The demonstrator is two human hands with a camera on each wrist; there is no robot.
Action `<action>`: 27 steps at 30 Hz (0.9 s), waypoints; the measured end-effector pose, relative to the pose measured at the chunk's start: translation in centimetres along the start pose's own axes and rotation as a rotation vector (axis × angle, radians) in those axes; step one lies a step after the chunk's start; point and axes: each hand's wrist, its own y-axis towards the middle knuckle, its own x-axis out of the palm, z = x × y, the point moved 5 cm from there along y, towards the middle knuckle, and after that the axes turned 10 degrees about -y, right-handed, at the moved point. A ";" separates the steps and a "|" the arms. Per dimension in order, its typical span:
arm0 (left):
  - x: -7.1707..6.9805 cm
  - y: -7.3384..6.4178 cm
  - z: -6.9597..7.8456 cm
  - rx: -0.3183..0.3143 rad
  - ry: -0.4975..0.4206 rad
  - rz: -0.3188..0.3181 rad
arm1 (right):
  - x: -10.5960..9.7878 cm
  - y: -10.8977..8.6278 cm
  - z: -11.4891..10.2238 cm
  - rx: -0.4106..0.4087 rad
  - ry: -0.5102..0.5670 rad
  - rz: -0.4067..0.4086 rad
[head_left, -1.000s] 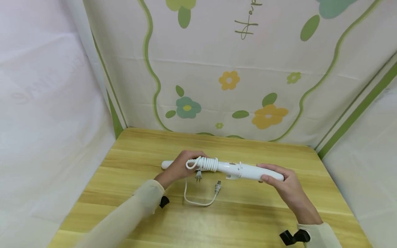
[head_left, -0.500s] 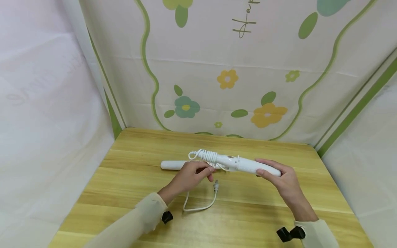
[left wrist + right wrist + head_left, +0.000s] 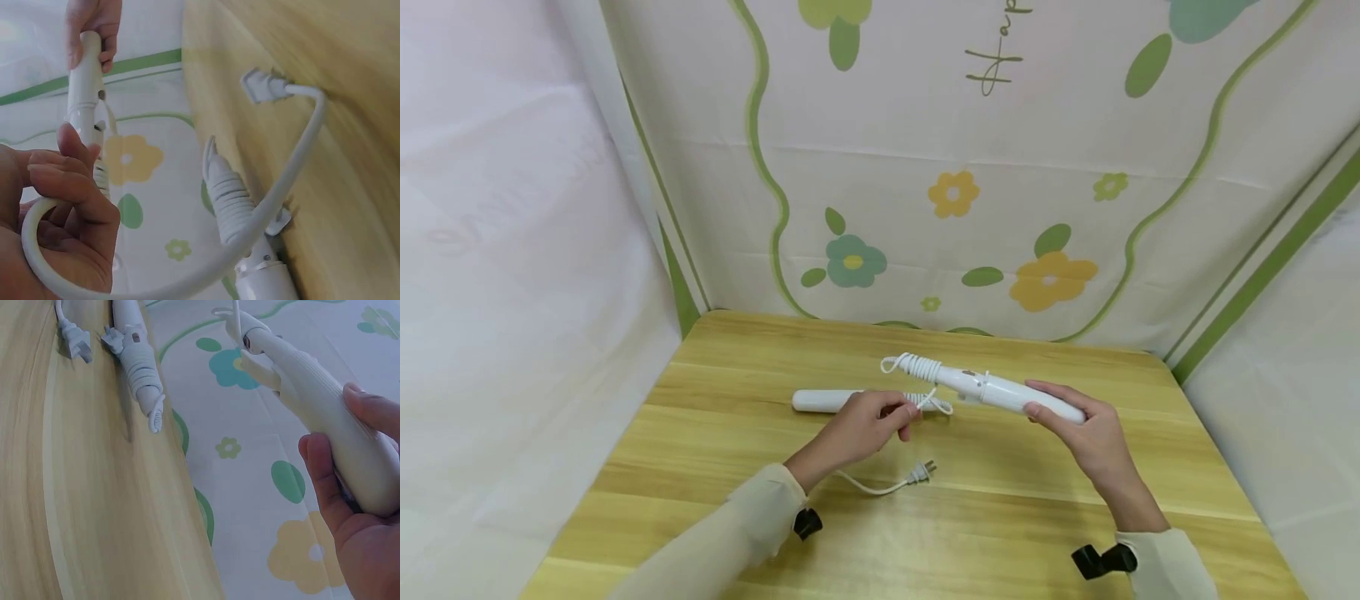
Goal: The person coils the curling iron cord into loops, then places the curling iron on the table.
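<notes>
My right hand (image 3: 1086, 433) grips one end of a white hair straightener (image 3: 1011, 392), holding it tilted above the table, its coiled cord end up and to the left. Below that coil, my left hand (image 3: 865, 425) pinches the straightener's white cord (image 3: 250, 231) between thumb and fingers. The cord's free end loops past the left hand to a two-pin plug (image 3: 921, 472) over the table. A second white hair straightener (image 3: 820, 401) lies behind my left hand, its own cord wound round it, as the right wrist view also shows (image 3: 140, 369).
The wooden table (image 3: 1000, 517) has its far edge against a white cloth wall (image 3: 895, 183) printed with flowers. More white cloth hangs on both sides. Black straps (image 3: 1105, 561) sit at the wrists.
My left hand has come off the wound end and now pinches the cord. The held straightener's coiled end has risen and moved right. The plug has turned to point right.
</notes>
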 end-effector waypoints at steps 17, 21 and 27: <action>-3.9 2.0 5.2 0.216 0.500 0.032 | 0.1 0.0 -0.6 -0.084 -0.162 -0.032; -4.5 2.2 5.7 0.291 0.543 0.056 | 0.5 -0.2 -0.8 -0.109 -0.160 -0.067; -4.9 2.7 5.7 0.389 0.546 0.020 | 0.9 -0.6 -0.8 -0.147 -0.090 -0.124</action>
